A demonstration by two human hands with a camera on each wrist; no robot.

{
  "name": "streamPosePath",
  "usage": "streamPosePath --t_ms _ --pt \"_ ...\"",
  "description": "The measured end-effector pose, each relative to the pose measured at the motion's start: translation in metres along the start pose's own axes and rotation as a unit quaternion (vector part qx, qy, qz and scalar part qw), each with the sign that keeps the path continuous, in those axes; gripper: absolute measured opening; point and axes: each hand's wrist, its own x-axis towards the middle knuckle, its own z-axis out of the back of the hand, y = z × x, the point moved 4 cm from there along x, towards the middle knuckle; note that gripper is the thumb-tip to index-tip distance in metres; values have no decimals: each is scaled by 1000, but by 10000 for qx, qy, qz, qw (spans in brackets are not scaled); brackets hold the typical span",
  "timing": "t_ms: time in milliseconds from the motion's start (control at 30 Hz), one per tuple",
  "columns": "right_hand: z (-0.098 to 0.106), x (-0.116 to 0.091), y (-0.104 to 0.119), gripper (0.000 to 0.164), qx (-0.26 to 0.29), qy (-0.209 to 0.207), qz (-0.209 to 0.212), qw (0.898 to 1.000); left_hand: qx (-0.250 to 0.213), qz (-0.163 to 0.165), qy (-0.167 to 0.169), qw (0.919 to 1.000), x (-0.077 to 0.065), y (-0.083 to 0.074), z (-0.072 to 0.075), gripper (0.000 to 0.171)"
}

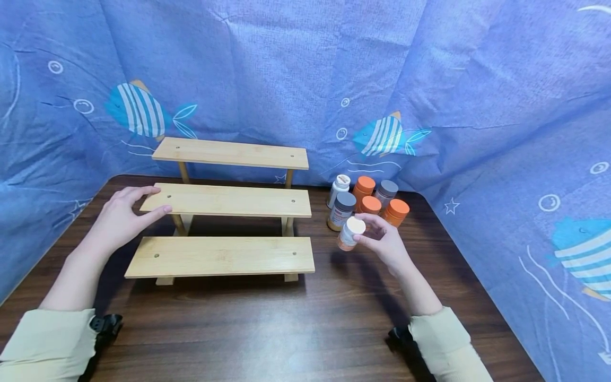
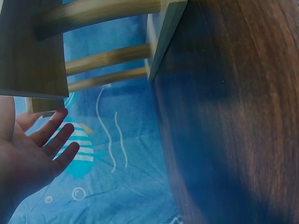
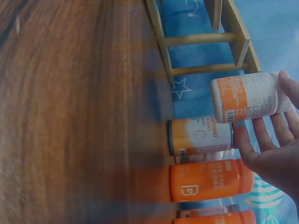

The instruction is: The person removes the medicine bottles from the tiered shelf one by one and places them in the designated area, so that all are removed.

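Observation:
A white pill bottle with an orange-and-white label (image 3: 247, 98) is pinched between the thumb and fingers of my right hand (image 1: 382, 243). It tilts above the table, in front of the bottle group. At the left end of the three-tier wooden shelf (image 1: 224, 200), my left hand (image 1: 125, 213) rests on the middle board, thumb over the front corner and index finger by the back corner. In the left wrist view its fingers (image 2: 60, 140) are spread and fairly straight, reaching past the board's edge.
Several bottles stand together right of the shelf: a grey-capped one (image 1: 341, 211), a white one (image 1: 338, 191), orange ones (image 1: 395, 212) and another grey-capped one (image 1: 386, 191). A blue fish-patterned cloth (image 1: 286, 69) hangs behind and beside the dark wooden table (image 1: 229, 329).

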Motion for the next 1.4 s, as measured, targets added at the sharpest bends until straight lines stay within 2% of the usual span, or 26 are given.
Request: streamPosePath --t_ms 333,500,933,1400 --pt "-5 7 -20 52 -146 69 -491 9987 -60 123 97 9999 1 0 -1 74" --pt "-8 8 -28 55 40 173 -802 9966 -62 82 60 9999 0 -2 -1 73" --pt "-8 6 -37 56 -175 417 -1415 9889 -89 64 28 9999 1 -2 -2 72" --pt "-7 10 -38 55 -188 511 -1346 9894 -57 88 55 9999 2 -1 -4 74"
